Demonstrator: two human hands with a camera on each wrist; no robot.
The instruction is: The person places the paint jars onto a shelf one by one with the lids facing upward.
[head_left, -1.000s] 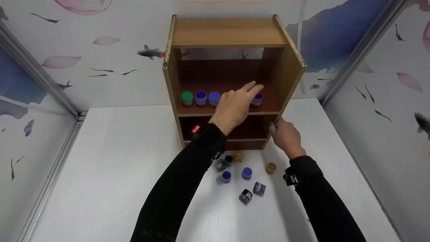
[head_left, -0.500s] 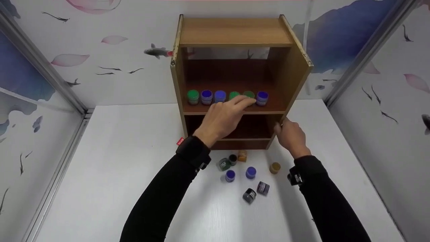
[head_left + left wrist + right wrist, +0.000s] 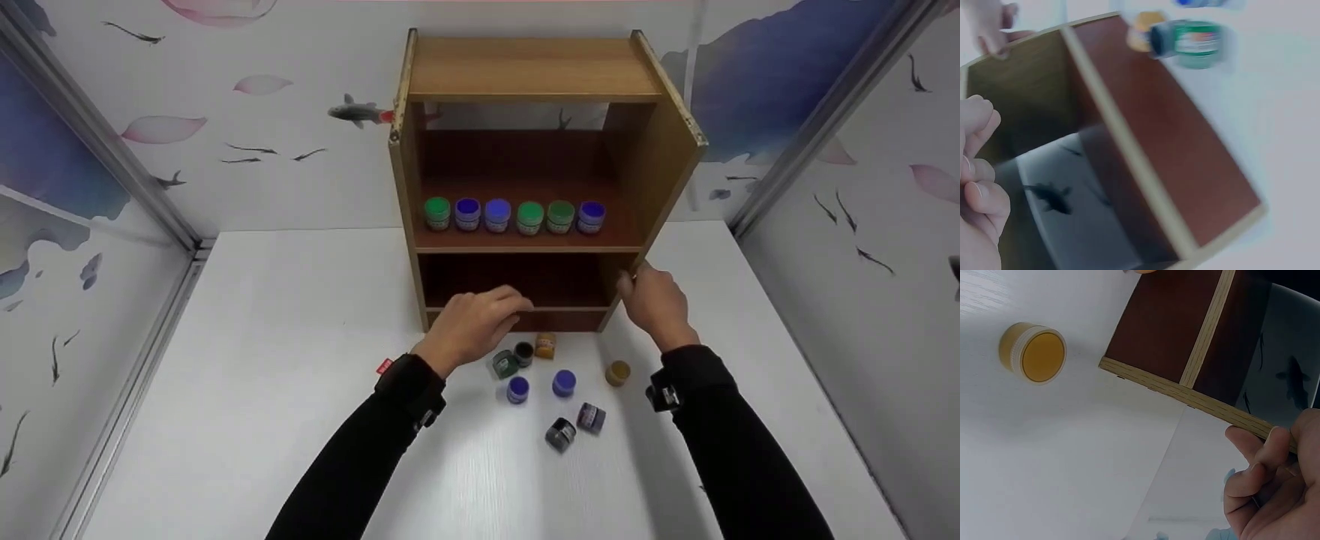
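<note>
A small wooden shelf unit stands on the white table. On its middle board is a row of several small paint jars with green and blue lids, among them a green-lidded jar. My left hand hovers before the bottom compartment, fingers loosely curled and holding nothing. My right hand grips the front edge of the unit's right side panel, thumb and fingers either side of it. Closest to my left hand on the table lie a dark green jar and an orange-yellow jar.
More loose jars are scattered in front of the unit: a blue-lidded jar, another blue-lidded jar, a black jar on its side, a dark purple jar and an ochre jar. Printed wall panels surround the white table.
My left hand has drawn back from the jar row, down and towards me, uncovering the jars at the row's right. The right hand keeps its grip on the side panel.
</note>
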